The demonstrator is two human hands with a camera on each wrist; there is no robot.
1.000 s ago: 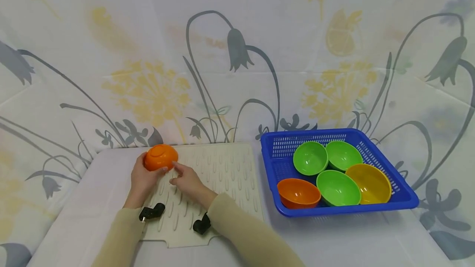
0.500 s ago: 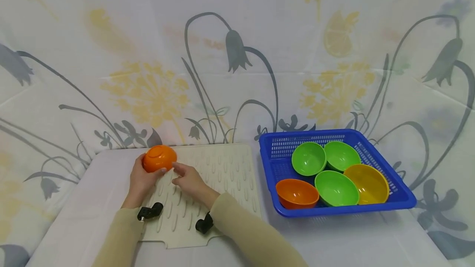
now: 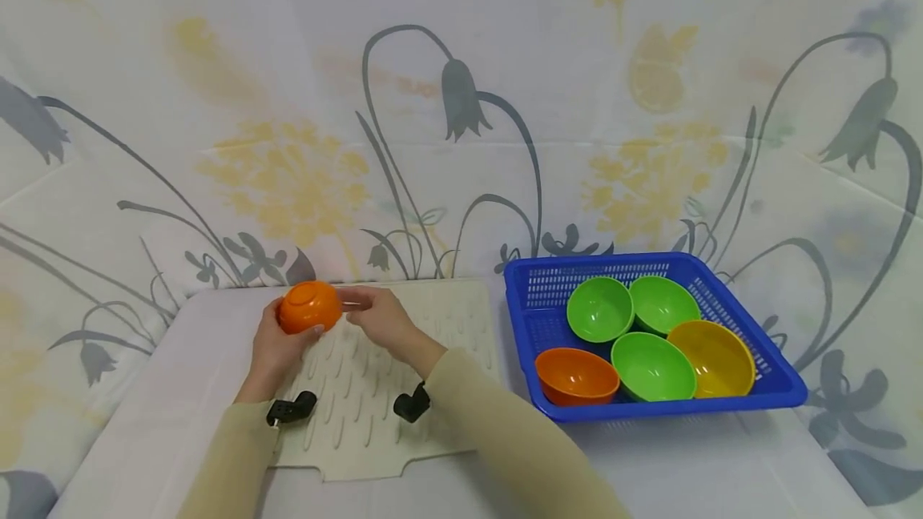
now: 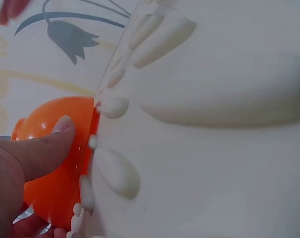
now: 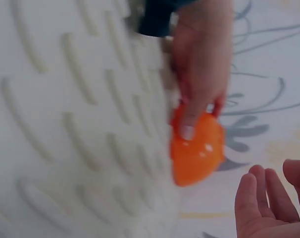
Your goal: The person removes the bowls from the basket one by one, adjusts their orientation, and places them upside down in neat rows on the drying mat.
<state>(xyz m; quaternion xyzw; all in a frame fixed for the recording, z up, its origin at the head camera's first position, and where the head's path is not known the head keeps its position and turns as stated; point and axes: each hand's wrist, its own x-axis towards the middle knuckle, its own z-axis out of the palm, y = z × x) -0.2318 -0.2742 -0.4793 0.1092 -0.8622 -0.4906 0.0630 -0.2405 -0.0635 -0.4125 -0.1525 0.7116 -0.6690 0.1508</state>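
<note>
right hand [image 3: 378, 317] lifted up beside upturned orange bowl [image 3: 310, 307], left hand [image 3: 277, 347] still gripping

Orange bowl [image 3: 310, 307] — smooth plastic, glossy, small highlights seen on its side in the right wrist view. Drying mat [image 3: 404, 375] — cream, matt, moulded with rows of smooth raised ribs; a soft rubbery or plastic look is given, the exact material not being determinable. Basket [image 3: 779, 379] — blue plastic, its walls and rim perforated in a fine grid, a slight sheen noted. Bowls [image 3: 652, 365] inside it — green, orange and yellow plastic, smooth and shiny within. Table cover [image 3: 180, 391] — white, matt, smooth. Backdrop [image 3: 461, 102] — printed cloth, matt, faintly creased, flowers printed in grey and yellow. Sleeves [image 3: 497, 439] — beige fabric, matt, soft in appearance.
</note>
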